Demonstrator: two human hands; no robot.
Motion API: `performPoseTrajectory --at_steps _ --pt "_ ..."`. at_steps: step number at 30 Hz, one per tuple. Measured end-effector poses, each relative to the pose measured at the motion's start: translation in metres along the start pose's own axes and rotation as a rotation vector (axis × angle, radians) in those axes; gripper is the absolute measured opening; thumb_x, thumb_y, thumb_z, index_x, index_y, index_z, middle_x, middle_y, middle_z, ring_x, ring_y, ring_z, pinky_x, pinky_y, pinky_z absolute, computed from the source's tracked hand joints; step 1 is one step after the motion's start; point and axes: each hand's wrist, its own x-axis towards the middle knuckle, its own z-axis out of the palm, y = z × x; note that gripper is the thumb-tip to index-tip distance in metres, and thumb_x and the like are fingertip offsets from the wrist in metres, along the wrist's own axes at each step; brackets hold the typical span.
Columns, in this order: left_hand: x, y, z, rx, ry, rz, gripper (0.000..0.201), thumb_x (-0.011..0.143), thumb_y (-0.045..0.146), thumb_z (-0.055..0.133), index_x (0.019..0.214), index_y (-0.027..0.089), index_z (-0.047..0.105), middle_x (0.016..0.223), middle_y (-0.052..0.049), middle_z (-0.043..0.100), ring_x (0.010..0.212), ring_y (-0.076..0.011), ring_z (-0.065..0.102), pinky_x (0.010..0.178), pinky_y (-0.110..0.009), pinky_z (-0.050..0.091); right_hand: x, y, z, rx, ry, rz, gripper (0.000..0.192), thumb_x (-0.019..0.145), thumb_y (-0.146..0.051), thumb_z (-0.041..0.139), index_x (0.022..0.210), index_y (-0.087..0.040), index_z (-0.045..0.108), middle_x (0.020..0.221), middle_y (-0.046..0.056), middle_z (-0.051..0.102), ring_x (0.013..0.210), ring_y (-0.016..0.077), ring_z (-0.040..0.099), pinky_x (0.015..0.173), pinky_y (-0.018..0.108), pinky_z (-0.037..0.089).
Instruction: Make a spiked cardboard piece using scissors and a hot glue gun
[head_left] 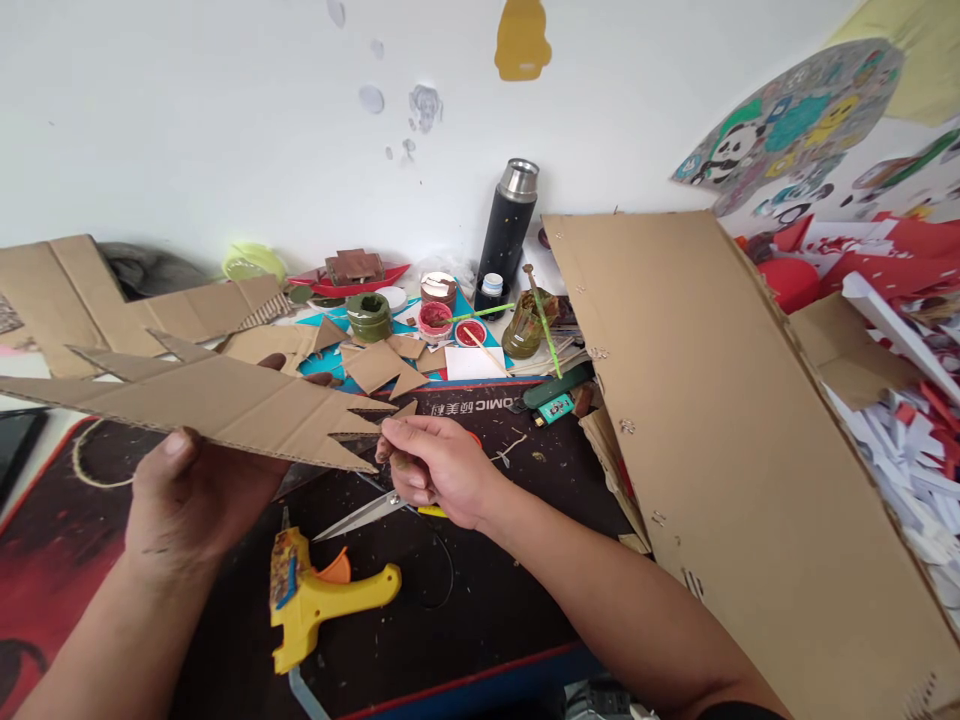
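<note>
Spiked cardboard (240, 403), seemingly being shaped, is held by the left hand (191, 500), pinched by the right hand (446, 465) (steadiness needed next).

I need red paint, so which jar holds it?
The small jar just left of the red lid; only its paint looks red, unlike the green jar beside it.
</note>
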Motion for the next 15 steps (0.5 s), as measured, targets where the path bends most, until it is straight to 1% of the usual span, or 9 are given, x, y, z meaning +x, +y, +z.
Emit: performPoseTrajectory --at_steps 7,10,12,15 --pt "0.0001 0.0019 0.0059 0.002 0.018 -0.009 0.078 0.041 0.057 0.104 0.115 0.045 0.083 0.127 0.001 0.082 0.142 -0.0421 0.061 0.11 -0.055 0.061 0.0008 -0.0001 0.0006 0.011 -0.005 -0.016 0.039 0.094 -0.053 0.078 0.079 -0.019 0.067 0.046 -0.01 0.042 0.04 0.0067 0.029 0.041 0.023 0.02" --pt "-0.0002 0.0023 0.0058 0.001 0.02 -0.009 0.075 0.042 0.057 0.104 0.112 0.044 0.083 0.126 0.001 0.082 0.141 -0.0392 0.062 0.108 -0.051 0.062 0.001 0.0003 0.0002 0.021 -0.014 -0.023 0.039 0.092 -0.053 0.079 0.08 -0.018 0.068 0.046 -0.01 0.043 0.04 0.0067 0.03 0.041 0.023 0.019" --pt "-0.0003 0.0025 0.0052 0.005 0.023 -0.007 0.072 0.042 0.058 0.104 0.109 0.042 0.083 0.125 0.002 0.082 0.141 -0.037 0.062 0.106 -0.047 0.063 0.001 0.0008 -0.0001 0.025 -0.02 -0.03 0.039 0.091 -0.054 0.079 0.08 -0.018 0.068 0.047 -0.01 0.044 0.039 0.0066 0.03 0.041 0.023 0.018" --pt "-0.0001 0.0025 0.0039 0.018 0.01 -0.002 0.066 0.043 0.059 0.104 0.101 0.036 0.083 0.12 0.001 0.083 0.138 -0.0366 0.062 0.102 -0.043 0.065 0.0012 0.0011 -0.0002 0.013 -0.017 -0.029 0.04 0.093 -0.055 0.078 0.082 -0.018 0.067 0.047 -0.01 0.043 0.04 0.0065 0.03 0.041 0.024 0.019"
